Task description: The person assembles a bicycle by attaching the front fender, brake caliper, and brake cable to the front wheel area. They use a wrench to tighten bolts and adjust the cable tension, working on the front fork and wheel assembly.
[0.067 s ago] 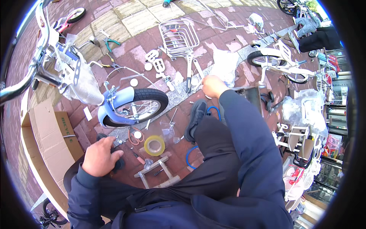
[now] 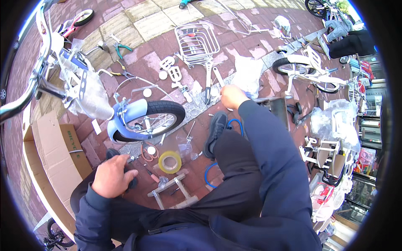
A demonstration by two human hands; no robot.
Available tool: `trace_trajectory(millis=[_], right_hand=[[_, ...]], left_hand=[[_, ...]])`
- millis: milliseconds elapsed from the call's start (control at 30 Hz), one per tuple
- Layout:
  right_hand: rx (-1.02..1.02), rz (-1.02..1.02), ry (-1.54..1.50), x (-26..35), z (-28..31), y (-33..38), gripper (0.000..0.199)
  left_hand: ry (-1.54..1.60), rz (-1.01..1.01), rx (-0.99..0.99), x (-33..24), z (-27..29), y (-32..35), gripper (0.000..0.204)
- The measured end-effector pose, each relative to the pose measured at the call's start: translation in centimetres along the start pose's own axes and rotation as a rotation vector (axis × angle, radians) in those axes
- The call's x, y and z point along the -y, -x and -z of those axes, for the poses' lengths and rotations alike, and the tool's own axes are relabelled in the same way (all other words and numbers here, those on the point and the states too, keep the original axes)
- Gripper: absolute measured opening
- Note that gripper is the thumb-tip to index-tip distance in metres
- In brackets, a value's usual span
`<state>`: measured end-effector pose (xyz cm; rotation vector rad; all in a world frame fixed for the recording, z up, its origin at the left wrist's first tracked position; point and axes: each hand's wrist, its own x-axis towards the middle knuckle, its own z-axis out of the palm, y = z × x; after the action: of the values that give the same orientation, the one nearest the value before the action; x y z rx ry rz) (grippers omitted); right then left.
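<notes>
1. Head view, left hand: the person's left hand [image 2: 111, 178] is at eight o'clock, above the left knee, its thumb spread from the fingers, with nothing visible in its grasp.
2. Head view, right hand: the right hand [image 2: 233, 97] is between one and two o'clock, the arm stretched forward and the fingers curled; whether they are clamped on anything cannot be told. The two hands are well apart.
3. Head view, beside the right hand: a slim silver spanner [image 2: 218, 76] lies just beyond its fingers, near twelve o'clock. A dark-handled wrench [image 2: 208, 81] lies to its left, and a clear plastic bag [image 2: 249, 73] beyond the hand at one o'clock.
4. Head view, towards nine o'clock: a light blue bicycle [image 2: 135, 109] points its black-tyred front wheel [image 2: 176, 109] inward. An open cardboard box [image 2: 50, 159] is farther out, between eight and nine.
5. Head view, elsewhere: a wire basket [image 2: 197, 26] is at twelve o'clock, white pedals [image 2: 174, 74] at eleven, and a yellowish tape roll [image 2: 170, 171] at seven.
</notes>
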<state>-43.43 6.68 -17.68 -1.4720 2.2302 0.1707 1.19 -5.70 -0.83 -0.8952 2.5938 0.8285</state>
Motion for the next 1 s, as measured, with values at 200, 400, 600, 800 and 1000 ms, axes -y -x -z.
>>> trace_trajectory(millis=[200, 400, 600, 800, 1000], right_hand=[[-0.138, -0.033, -0.177, 1.8, -8.3, -10.7, 0.017], [-0.231, -0.021, -0.180, 3.8, -15.6, -18.0, 0.012], [-0.302, -0.107, -0.239, 4.3, -15.8, -17.9, 0.016], [0.166, 0.241, -0.364, 6.2, -2.9, -10.4, 0.021], [0.477, 0.316, -1.165, 16.4, 7.6, 4.3, 0.022]], left_hand=[[0.048, -0.113, 0.135, -0.7, -0.1, -1.9, 0.055], [0.130, -0.030, 0.240, -0.5, 1.0, -3.5, 0.058], [0.145, -0.061, 0.227, -0.2, 1.2, -3.3, 0.059], [0.175, -0.114, 0.076, -0.6, 0.9, -0.5, 0.055], [0.605, -0.091, -0.070, -1.6, -0.2, 0.9, 0.032]])
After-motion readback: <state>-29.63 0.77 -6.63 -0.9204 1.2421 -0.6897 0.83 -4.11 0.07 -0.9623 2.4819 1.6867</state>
